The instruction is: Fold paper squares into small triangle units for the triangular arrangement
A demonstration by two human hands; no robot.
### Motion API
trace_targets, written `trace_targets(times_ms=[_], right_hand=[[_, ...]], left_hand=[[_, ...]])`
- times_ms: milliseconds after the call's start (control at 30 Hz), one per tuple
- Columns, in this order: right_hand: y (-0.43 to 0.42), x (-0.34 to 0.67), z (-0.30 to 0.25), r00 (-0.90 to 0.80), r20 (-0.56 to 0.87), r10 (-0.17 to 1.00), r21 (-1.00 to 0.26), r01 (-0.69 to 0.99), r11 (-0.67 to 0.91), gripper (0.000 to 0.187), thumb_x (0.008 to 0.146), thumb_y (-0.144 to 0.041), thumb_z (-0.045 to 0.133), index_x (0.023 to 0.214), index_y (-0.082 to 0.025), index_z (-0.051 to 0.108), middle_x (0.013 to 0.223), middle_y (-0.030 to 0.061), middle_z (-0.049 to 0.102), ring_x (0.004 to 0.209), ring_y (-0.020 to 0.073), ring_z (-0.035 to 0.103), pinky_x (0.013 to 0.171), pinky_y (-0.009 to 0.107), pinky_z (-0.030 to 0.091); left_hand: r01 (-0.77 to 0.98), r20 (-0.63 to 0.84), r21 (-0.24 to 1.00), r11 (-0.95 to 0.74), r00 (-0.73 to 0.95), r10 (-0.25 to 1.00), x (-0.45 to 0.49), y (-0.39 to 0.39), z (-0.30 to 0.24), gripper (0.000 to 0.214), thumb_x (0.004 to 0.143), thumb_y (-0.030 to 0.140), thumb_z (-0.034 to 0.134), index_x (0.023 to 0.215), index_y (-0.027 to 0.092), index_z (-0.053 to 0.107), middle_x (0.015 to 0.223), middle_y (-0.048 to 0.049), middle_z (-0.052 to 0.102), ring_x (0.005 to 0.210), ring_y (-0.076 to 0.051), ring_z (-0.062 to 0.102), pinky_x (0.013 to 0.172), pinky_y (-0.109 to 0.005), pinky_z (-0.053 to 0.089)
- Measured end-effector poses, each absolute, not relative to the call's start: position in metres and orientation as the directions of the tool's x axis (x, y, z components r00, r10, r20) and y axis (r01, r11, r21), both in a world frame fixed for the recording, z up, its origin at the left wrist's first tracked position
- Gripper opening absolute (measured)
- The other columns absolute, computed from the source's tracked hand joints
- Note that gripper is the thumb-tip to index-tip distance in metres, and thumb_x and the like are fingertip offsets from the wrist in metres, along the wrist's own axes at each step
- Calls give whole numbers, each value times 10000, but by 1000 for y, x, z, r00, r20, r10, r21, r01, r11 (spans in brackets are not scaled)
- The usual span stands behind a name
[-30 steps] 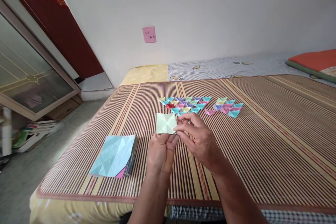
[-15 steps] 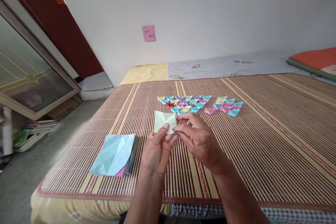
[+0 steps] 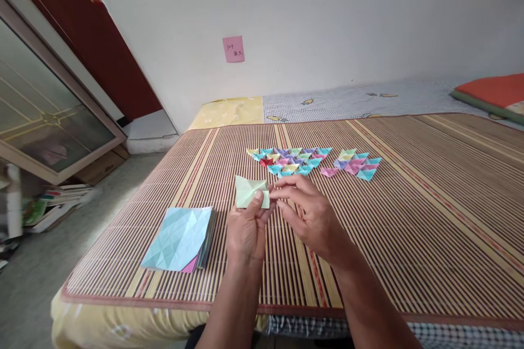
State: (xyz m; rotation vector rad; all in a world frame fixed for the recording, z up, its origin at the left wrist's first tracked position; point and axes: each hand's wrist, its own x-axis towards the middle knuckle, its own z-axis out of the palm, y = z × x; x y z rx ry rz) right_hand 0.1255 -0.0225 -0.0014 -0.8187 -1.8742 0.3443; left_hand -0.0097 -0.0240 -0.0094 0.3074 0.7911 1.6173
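A pale green sheet of folded paper (image 3: 246, 191), with crease lines meeting near its middle, is held above the mat. My left hand (image 3: 248, 229) grips it from below, thumb pressed on its front and fingers behind. At the paper's right edge is my right hand (image 3: 305, 204), its fingers apart and stretched toward it; whether a fingertip touches the paper I cannot tell. Beyond the hands stand rows of small folded paper boats (image 3: 286, 161) in several colours, with a second group of boats (image 3: 358, 163) to their right.
A stack of creased paper sheets (image 3: 178, 237), light blue on top, lies on the left of the striped bamboo mat (image 3: 429, 229). A pink note (image 3: 233, 49) is stuck on the wall. Folded orange bedding (image 3: 491, 92) rests at the far right.
The right fingers have come away from the paper's right edge and spread. The left hand has turned the paper slightly and shifted it a little left.
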Motion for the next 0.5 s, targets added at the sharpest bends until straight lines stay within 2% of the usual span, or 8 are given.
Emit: trace_targets(times_ms=[100, 233, 367, 500], right_hand=[[-24, 126, -1, -187, 626, 757, -669, 371, 644, 173, 958, -109, 571, 934, -222, 700, 943, 35, 659, 911, 200, 655, 829, 367, 539], [-23, 121, -4, -204, 496, 844, -748, 393, 535, 183, 946, -135, 587, 784, -200, 643, 738, -15, 589, 673, 149, 561, 645, 300, 449], [-24, 118, -5, -102, 482, 870, -797, 362, 484, 201, 971, -210, 596, 775, -195, 636, 726, -8, 614, 667, 149, 565, 648, 299, 449], [-24, 119, -2, 11, 511, 860, -814, 328, 479, 104, 948, -269, 655, 925, -186, 713, 885, 41, 675, 788, 183, 621, 706, 323, 488]], left_hand=[[-750, -216, 661, -30, -227, 950, -10, -24, -9, 186, 764, 63, 811, 939, 80, 752, 850, -133, 824, 930, -294, 812, 952, -439, 633], [-736, -197, 676, -41, -234, 952, -9, -23, -10, 252, 717, 103, 853, 948, 77, 754, 860, -148, 823, 1001, -334, 799, 956, -451, 628], [-711, -179, 701, -58, -254, 951, -7, -23, -12, 247, 664, 151, 895, 863, 87, 762, 838, -141, 821, 964, -321, 803, 914, -413, 632], [-646, -145, 756, -104, -321, 936, -1, -26, -14, 344, 587, 211, 956, 850, 98, 766, 863, -118, 824, 858, -271, 803, 840, -364, 624]])
